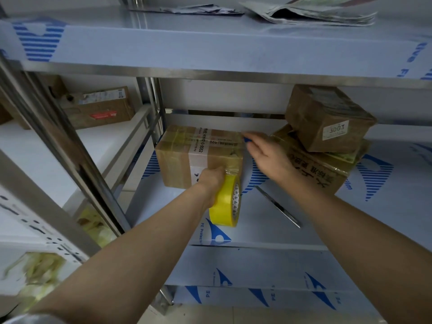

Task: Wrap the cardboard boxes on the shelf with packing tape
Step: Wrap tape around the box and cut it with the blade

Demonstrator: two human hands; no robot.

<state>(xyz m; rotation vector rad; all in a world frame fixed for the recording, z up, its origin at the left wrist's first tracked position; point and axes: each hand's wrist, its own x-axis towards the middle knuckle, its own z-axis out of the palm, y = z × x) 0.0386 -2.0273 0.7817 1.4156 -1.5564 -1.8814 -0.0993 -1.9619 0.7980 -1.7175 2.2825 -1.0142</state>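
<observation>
Your left forearm and right forearm are coming in from 7 and 4 o'clock, both reaching onto the steel shelf with the blue-printed protective film on it. Your left hand is curling around the yellow tape roll and holding it upright against the near right corner of the cardboard box. A strip is running from the roll straight up onto that corner. The box is sitting dead centre on the shelf, back against the rear rail, already showing yellowish tape bands across its top and a white printed label.

Your right hand is touching the box's far right top corner with its fingers pointing to 10 o'clock. Something small and blue is poking out at the fingertips, and honestly you can't tell if the hand is pinching it or just pressing flat.

At 3 o'clock of the box, a small box marked 3003 is sitting tilted on top of a bigger printed carton. A thin metal blade is lying flat on the shelf at 5 o'clock of the box, between your arms. Another carton is sitting at 10 o'clock on the neighbouring rack, newspapers are lying up top at 1 o'clock, and crumpled yellow tape scraps are bunching at 8 o'clock.
</observation>
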